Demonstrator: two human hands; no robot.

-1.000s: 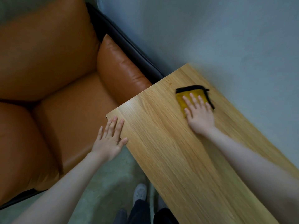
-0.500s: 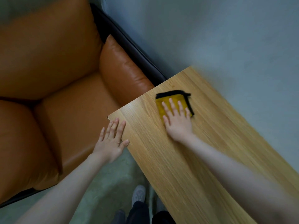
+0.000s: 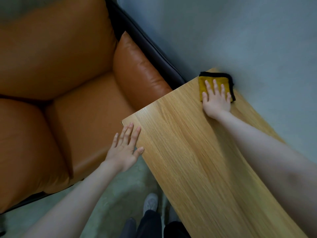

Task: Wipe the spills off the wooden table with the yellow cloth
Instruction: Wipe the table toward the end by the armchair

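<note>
Standing at the long side of the wooden table [image 3: 202, 162], I see my dark trouser legs [image 3: 151, 224] and a pale shoe [image 3: 150, 202] nearest, on the grey-green floor [image 3: 109, 200]. My left hand [image 3: 125, 150] comes next, palm down at the table's near corner, fingers spread and straight; the forefinger and thumb tip lie along the table's near edge, the other fingers reaching past it above the orange leather sofa [image 3: 56, 103]. It holds nothing. Whether the palm itself bears on the wood I cannot tell. Across the bare oak-grain top, my right arm stretches to the far corner, where my right hand [image 3: 216, 100] lies flat with its fingers fanned out, pressing down on the yellow cloth [image 3: 205, 78]. The cloth, folded square and edged in black, sits right at that far corner, its black border reaching the edge beside the grey wall [image 3: 231, 35]. No spill shows on the wood from here. The sofa's dark frame [image 3: 147, 48] runs behind the corner.
</note>
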